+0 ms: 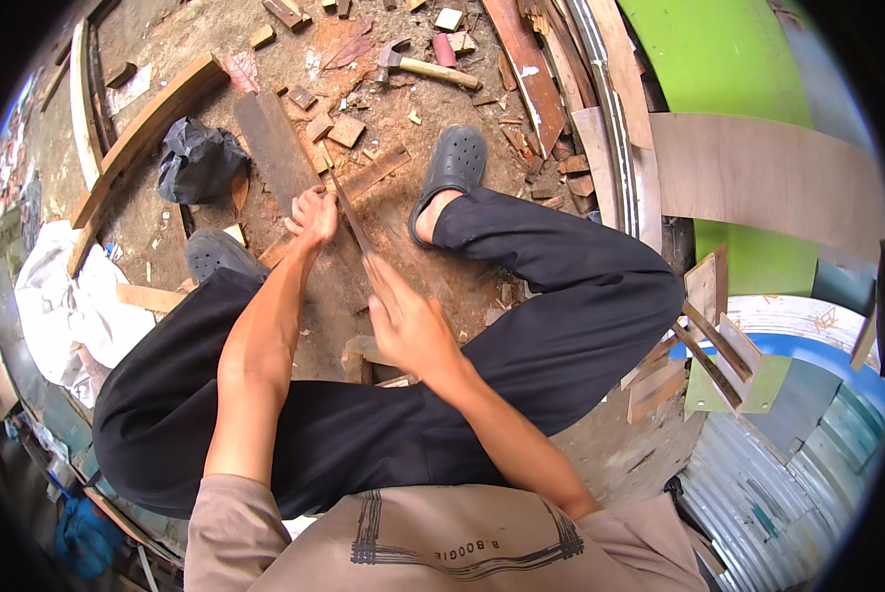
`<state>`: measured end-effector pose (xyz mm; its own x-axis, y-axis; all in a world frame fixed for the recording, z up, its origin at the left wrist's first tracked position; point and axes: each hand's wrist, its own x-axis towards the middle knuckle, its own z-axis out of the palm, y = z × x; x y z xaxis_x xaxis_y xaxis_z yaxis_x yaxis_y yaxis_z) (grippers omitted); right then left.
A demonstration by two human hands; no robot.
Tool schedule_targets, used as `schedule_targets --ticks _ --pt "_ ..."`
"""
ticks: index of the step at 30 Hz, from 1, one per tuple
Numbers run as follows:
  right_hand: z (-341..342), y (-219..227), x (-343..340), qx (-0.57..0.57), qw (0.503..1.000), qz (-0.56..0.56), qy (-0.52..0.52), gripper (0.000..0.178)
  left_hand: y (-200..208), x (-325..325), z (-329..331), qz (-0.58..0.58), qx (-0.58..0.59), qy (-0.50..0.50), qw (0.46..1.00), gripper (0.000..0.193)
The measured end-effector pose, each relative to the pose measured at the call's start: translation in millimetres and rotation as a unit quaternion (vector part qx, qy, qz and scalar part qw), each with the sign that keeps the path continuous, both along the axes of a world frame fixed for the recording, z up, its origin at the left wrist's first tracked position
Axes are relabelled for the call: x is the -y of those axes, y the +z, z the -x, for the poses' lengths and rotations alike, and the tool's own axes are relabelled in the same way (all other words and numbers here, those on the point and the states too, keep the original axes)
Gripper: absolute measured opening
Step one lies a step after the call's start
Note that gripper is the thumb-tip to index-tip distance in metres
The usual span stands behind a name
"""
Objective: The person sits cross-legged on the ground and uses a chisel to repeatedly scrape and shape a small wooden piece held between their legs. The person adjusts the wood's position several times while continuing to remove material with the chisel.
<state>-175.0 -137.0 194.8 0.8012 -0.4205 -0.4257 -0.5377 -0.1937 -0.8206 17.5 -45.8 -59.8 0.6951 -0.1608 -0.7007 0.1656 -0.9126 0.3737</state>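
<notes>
Between my feet a dark brown wooden board (276, 143) lies over a lighter wood strip (375, 174) on the ground. My left hand (312, 217) is closed on the board's near end, fingers curled over its edge. My right hand (410, 324) grips what looks like a hand saw (351, 212), its narrow blade seen almost edge-on and pointing away from me. The blade's far part is right beside the board end and my left fingers. My right palm hides the saw's handle, and slight motion blur softens that hand.
A claw hammer (427, 69) lies beyond my right shoe (450, 173). Small wood blocks (346, 130) scatter across the dirt ground. A black plastic bag (197, 161) and white sack (62, 306) are at left. Long planks (529, 74) and a green panel (729, 59) line the right.
</notes>
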Motion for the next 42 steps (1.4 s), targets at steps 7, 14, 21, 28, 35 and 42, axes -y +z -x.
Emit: schedule_targets --ticks 7,14,21,28,35,42 --pt "-4 -29 0 0.034 0.999 0.033 -0.004 0.059 13 5 1 0.013 0.005 -0.007 1.0 0.062" --pt "48 32 -8 0.073 0.997 0.02 -0.023 0.057 1 1 2 -0.033 0.042 -0.011 0.999 0.062" --pt "-18 -39 11 -0.01 1.0 -0.012 0.014 0.059 -3 5 -2 -0.002 0.035 -0.012 0.999 0.065" --pt "59 45 -6 0.078 0.997 0.016 -0.024 0.058 20 4 0 0.009 -0.004 0.009 1.0 0.065" --pt "-22 -34 11 -0.002 1.0 -0.002 0.001 0.057 11 2 2 0.022 -0.008 -0.015 1.0 0.067" --pt "40 33 0 0.109 0.994 0.033 -0.006 0.06 21 0 2 0.029 -0.012 -0.002 0.999 0.067"
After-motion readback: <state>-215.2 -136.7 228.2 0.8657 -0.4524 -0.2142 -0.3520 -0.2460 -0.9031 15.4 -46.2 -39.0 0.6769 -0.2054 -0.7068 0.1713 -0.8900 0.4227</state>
